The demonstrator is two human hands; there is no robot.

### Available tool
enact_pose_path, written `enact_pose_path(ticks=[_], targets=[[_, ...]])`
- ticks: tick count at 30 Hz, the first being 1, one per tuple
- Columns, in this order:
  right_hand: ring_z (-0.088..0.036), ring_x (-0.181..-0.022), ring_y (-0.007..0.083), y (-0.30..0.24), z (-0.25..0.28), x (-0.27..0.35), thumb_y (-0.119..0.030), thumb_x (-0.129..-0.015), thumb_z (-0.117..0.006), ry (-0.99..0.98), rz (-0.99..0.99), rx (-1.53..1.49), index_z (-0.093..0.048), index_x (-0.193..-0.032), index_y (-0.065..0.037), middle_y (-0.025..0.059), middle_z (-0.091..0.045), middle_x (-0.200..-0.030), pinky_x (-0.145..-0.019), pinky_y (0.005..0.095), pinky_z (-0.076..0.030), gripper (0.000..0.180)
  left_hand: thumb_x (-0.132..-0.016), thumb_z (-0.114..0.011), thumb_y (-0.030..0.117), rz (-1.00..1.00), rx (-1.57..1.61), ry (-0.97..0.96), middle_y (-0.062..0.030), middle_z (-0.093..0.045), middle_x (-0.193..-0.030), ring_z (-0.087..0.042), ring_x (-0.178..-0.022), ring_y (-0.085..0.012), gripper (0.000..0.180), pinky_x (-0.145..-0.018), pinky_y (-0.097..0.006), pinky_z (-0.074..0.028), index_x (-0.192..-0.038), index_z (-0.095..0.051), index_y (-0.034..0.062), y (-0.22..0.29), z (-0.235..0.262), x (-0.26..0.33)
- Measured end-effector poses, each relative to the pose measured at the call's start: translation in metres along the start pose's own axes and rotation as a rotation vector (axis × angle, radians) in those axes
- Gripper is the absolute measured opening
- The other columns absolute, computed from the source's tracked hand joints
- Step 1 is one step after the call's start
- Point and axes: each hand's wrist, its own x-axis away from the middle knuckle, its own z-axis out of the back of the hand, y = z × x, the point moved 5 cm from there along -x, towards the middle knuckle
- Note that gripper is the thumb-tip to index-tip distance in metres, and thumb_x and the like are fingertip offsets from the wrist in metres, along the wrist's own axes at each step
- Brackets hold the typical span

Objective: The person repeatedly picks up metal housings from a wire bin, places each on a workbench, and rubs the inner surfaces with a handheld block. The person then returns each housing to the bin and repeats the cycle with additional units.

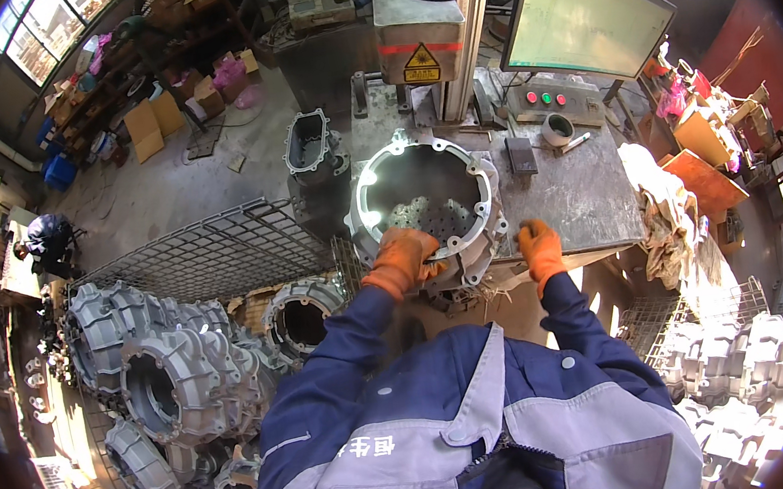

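A large grey cast-metal housing (488, 191) with a round, bolt-holed rim stands at the front left of the metal bench. Its rim shines brightly, and through the opening a perforated surface shows. My left hand (402, 258), in an orange glove, is closed on the near-left part of that rim. To the right of the housing, apart from it, my right hand (541, 250) is at the bench's front edge. Its orange-gloved fingers are curled, with nothing visible in them.
Behind the housing stands a machine head (419, 36) on a column. A monitor (587, 14), a button box (553, 103), a metal ring (557, 130) and a dark block (521, 155) are at the right. Several housings (163, 388) fill a wire cage at the left; more castings (746, 350) lie right.
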Motion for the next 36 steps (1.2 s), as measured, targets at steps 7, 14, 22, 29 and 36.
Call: enact_pose_path(ticks=[7, 14, 22, 29, 36], targets=[[-0.067, -0.101, 0.0383, 0.019, -0.009, -0.040, -0.031, -0.089, -0.058, -0.041, -0.117, -0.123, -0.072, -0.110, -0.011, 0.0193, -0.071, -0.106, -0.089, 0.0437, -0.051, 0.032, -0.078, -0.068, 0.058, 0.054, -0.046, -0.078, -0.0146, -0.071, -0.087, -0.068, -0.089, -0.0361, 0.043, -0.075, -0.045, -0.054, -0.086, -0.072, 0.0157, -0.001, -0.003, -0.001], [-0.059, -0.117, 0.0337, -0.003, 0.008, -0.042, -0.020, -0.086, -0.058, 0.093, 0.151, 0.223, -0.061, -0.128, -0.013, 0.0115, -0.065, -0.123, -0.096, 0.0429, -0.048, 0.042, -0.075, -0.069, 0.054, -0.017, -0.054, -0.019, -0.0134, -0.070, -0.082, -0.068, -0.084, -0.0354, 0.040, -0.069, -0.046, -0.053, -0.082, -0.071, 0.0144, 0.001, 0.000, -0.001], [-0.038, -0.140, 0.0359, -0.004, -0.012, -0.113, -0.021, -0.100, -0.034, 0.064, 0.145, 0.837, -0.043, -0.146, -0.024, 0.0020, -0.045, -0.151, -0.114, 0.0566, -0.024, 0.047, -0.080, -0.065, 0.055, 0.023, -0.090, -0.153, -0.0132, -0.071, -0.090, -0.068, -0.089, -0.0362, 0.043, -0.075, -0.045, -0.054, -0.089, -0.070, 0.0136, 0.007, 0.005, -0.003], [-0.043, -0.135, 0.0341, 0.002, -0.050, -0.135, -0.022, -0.098, -0.040, 0.098, 0.208, 0.805, -0.050, -0.138, -0.019, 0.0047, -0.052, -0.141, -0.112, 0.0564, -0.027, 0.041, -0.078, -0.062, 0.061, -0.010, -0.056, -0.206, -0.0148, -0.069, -0.083, -0.067, -0.084, -0.0390, 0.046, -0.069, -0.047, -0.053, -0.085, -0.069, 0.0152, -0.004, -0.008, -0.009], [-0.042, -0.137, 0.0309, 0.002, -0.050, -0.136, -0.023, -0.095, -0.046, 0.074, 0.185, 0.760, -0.050, -0.139, -0.016, 0.0055, -0.049, -0.145, -0.113, 0.0538, -0.027, 0.045, -0.078, -0.064, 0.061, -0.017, 0.016, -0.030, -0.0150, -0.068, -0.076, -0.067, -0.078, -0.0388, 0.048, -0.067, -0.047, -0.053, -0.083, -0.070, 0.0133, -0.002, -0.005, -0.002]])
